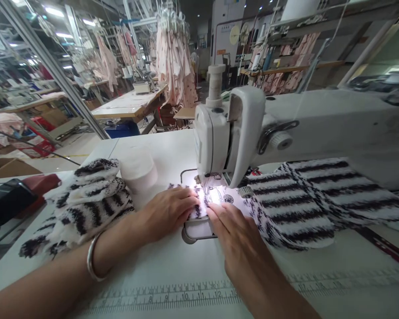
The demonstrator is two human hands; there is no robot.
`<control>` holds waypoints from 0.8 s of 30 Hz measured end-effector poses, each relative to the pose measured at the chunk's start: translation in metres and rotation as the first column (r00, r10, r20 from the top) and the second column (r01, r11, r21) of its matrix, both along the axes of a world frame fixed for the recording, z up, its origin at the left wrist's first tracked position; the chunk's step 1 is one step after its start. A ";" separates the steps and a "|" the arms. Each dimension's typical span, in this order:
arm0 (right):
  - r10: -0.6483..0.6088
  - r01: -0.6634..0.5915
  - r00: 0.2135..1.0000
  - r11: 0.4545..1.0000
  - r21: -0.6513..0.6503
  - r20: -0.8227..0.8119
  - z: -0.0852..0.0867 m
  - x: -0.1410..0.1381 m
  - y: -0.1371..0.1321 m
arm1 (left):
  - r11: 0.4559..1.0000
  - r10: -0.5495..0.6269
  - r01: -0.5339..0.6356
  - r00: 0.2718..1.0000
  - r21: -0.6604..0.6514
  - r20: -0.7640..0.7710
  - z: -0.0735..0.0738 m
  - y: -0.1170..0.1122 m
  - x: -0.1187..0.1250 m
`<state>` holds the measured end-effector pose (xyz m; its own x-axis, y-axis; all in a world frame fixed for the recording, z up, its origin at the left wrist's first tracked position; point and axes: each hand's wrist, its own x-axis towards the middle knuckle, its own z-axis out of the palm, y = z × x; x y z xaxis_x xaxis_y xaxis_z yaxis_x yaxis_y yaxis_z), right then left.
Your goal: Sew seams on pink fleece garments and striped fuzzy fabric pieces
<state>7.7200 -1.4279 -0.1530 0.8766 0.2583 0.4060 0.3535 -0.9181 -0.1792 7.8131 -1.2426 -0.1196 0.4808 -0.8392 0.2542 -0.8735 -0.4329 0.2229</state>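
Note:
A small piece of striped plush fabric [196, 212], black and white, lies beneath the lit needle area of a white sewing machine [216, 133]. My left hand [164, 212] is over its left part, fingers bent and together, holding it against the machine bed; the thumb is hidden. My right hand [241, 243] reaches in from the lower right with fingers stretched out flat, the fingertips touching the fabric's right edge just in front of the presser foot. The needle itself is lost in the glare.
Crumpled striped fabric [89, 199] is heaped at left beside a pale thread cone [138, 170]. More striped panels [292, 204] lie under the machine arm. A printed ruler scale [186, 296] runs along the front of the table. Pink garments [174, 62] hang behind.

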 end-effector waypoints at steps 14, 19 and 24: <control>-0.042 0.043 0.993 0.999 0.008 -0.107 0.004 -0.002 0.007 | 0.993 -0.110 0.113 0.990 0.029 -0.093 0.007 0.007 0.004; -0.044 0.067 0.979 0.991 0.114 -0.200 0.017 0.005 0.000 | 0.997 -0.079 0.077 0.994 -0.025 -0.073 0.004 0.007 -0.005; 0.005 0.021 0.972 0.994 0.109 -0.235 0.025 0.017 -0.014 | 0.994 0.101 -0.100 0.995 -0.034 0.003 -0.003 -0.007 -0.022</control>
<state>7.7367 -1.4415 -0.1276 0.9524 0.2164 0.2145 0.2825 -0.8909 -0.3557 7.7910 -1.2497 -0.1226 0.5611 -0.7775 0.2839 -0.8269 -0.5108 0.2352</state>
